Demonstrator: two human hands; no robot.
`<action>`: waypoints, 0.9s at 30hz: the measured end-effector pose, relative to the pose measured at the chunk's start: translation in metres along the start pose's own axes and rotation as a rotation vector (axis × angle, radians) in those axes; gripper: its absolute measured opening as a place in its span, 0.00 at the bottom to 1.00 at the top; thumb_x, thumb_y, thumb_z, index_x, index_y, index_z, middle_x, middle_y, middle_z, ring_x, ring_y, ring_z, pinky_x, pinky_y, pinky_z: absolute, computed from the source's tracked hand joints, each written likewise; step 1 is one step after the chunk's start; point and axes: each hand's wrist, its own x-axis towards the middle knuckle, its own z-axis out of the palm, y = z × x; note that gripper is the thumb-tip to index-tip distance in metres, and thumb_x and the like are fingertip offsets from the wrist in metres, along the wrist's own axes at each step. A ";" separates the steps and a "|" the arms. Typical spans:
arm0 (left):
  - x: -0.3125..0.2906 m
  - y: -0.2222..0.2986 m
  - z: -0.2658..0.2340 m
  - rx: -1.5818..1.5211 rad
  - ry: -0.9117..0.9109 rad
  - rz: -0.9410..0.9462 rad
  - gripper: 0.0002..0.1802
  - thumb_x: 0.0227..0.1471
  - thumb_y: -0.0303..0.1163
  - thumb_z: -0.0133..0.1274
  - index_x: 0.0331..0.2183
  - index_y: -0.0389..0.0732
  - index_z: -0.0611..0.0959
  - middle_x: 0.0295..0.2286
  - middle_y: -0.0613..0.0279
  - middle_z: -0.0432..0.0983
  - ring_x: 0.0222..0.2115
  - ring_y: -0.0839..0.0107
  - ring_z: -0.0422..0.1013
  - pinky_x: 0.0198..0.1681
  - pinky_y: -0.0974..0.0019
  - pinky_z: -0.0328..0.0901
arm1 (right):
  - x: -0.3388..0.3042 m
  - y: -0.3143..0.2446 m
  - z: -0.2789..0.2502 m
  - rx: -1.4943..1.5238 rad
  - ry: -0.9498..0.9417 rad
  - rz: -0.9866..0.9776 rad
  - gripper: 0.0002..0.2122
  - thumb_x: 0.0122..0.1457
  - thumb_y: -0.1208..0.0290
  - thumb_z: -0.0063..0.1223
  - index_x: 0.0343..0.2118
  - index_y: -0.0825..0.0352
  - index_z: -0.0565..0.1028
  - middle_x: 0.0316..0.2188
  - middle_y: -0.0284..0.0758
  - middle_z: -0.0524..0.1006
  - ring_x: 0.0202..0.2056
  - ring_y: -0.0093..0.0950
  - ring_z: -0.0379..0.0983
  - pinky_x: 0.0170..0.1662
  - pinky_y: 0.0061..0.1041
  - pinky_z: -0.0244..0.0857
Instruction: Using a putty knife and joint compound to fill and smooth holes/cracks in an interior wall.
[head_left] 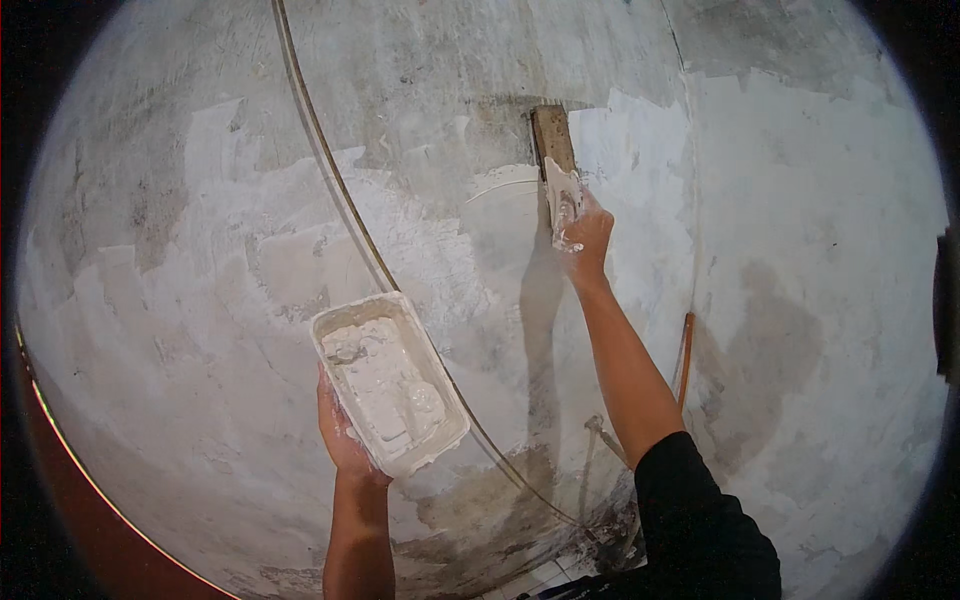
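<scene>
Black sleeve (700,525) closest to us, patchy wall (270,160) filling the view; tub (412,335) of pale paste (390,385) supported by the left hand (345,430), while the right hand (588,235) grips the smeared scraper (554,140) up by the wall!

From far away, I am looking at what seems like a room being fixed up: white paste (635,150) is covering parts of the grey wall (400,60) on both sides of a long cord (345,190), and a messy tub (416,350) is hiding some cord.
</scene>
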 end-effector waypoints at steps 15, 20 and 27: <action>0.049 -0.022 -0.044 0.018 -0.006 0.021 0.29 0.62 0.46 0.36 0.57 0.37 0.62 0.51 0.52 0.66 0.49 0.60 0.68 0.51 0.56 0.66 | -0.015 0.028 0.072 0.065 -0.008 -0.044 0.14 0.56 0.76 0.49 0.45 0.73 0.74 0.26 0.51 0.78 0.30 0.48 0.75 0.34 0.36 0.67; 0.051 -0.019 -0.042 0.193 -0.114 0.104 0.27 0.65 0.49 0.30 0.55 0.42 0.68 0.50 0.61 0.69 0.49 0.66 0.68 0.52 0.62 0.64 | -0.012 0.013 0.093 -0.110 0.092 -0.032 0.15 0.55 0.78 0.48 0.46 0.72 0.74 0.30 0.49 0.78 0.33 0.47 0.76 0.38 0.38 0.68; 0.040 -0.007 -0.031 0.057 -0.033 0.022 0.28 0.62 0.48 0.34 0.56 0.40 0.65 0.49 0.55 0.68 0.48 0.60 0.69 0.50 0.56 0.67 | -0.009 -0.016 0.073 0.008 0.029 -0.020 0.16 0.52 0.78 0.50 0.45 0.69 0.75 0.27 0.48 0.77 0.28 0.47 0.74 0.35 0.40 0.67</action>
